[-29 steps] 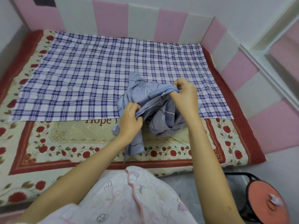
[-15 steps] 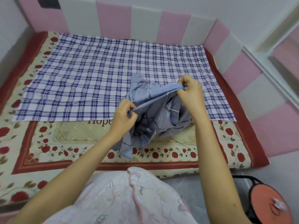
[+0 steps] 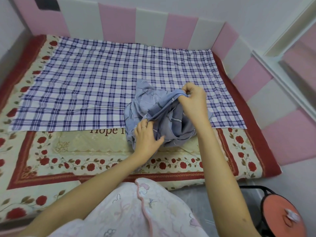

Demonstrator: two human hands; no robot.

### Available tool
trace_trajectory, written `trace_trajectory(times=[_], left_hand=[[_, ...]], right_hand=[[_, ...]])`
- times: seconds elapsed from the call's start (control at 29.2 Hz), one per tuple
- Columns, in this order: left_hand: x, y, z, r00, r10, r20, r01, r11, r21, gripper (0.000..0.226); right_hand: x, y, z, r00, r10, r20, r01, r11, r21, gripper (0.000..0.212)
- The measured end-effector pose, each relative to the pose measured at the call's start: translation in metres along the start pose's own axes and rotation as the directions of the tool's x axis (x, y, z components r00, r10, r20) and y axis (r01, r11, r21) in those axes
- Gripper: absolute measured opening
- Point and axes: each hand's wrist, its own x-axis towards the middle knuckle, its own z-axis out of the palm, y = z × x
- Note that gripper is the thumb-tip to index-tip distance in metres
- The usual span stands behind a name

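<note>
we saw both hands clamped on one blue-grey cloth [image 3: 145, 103], a crumpled piece with thin pale and dark lines across it. the right hand [image 3: 193, 101] was raised at the far side of the heap, its fingertips curled in and pinching a bunched edge of the fabric. the left hand [image 3: 147, 135] sat lower and nearer the person, its fingers bent onto the same edge and its thumb spread out against the folds below. the edge ran as a taut band from one grip to the other, with the hands a little apart. the rest of the cloth hung and pooled beneath them in loose folds.

the heap lay on the bed, right of the middle. it straddled the near edge of a blue and white checked sheet [image 3: 85, 86] and the floral blanket [image 3: 77, 151] under it, hiding part of the lettering printed there. the checked sheet was spread flat over the far half of the bed. pink and white padded panels [image 3: 116, 21] lined the walls behind and to the right. a round orange stool [image 3: 283, 218] stood on the floor at the lower right, beside the person's right forearm.
</note>
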Motion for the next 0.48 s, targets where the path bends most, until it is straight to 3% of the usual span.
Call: trace_trajectory(times=[0.1,0.24,0.38,0.48], left_hand=[[0.009,0.014,0.011,0.998,-0.063,0.011,0.064,0.987,-0.146,0.048],[0.019,0.009,0.007,0.997,-0.066,-0.037,0.06,0.986,-0.158,0.027],[0.034,-0.004,-0.006,0.988,0.008,-0.157,-0.034,0.985,-0.167,0.044],[0.051,-0.012,-0.03,0.985,-0.058,-0.164,-0.006,0.93,-0.368,0.055]], right_hand=[[-0.002,-0.002,0.004,0.999,0.027,-0.039,-0.026,0.999,0.028,0.025],[0.0,0.006,-0.006,0.996,0.059,-0.072,-0.051,0.994,0.101,0.026],[0.0,0.02,-0.022,0.992,0.061,-0.112,-0.045,0.99,0.134,0.028],[-0.006,0.036,-0.037,0.997,0.037,-0.074,-0.032,0.997,0.072,0.023]])
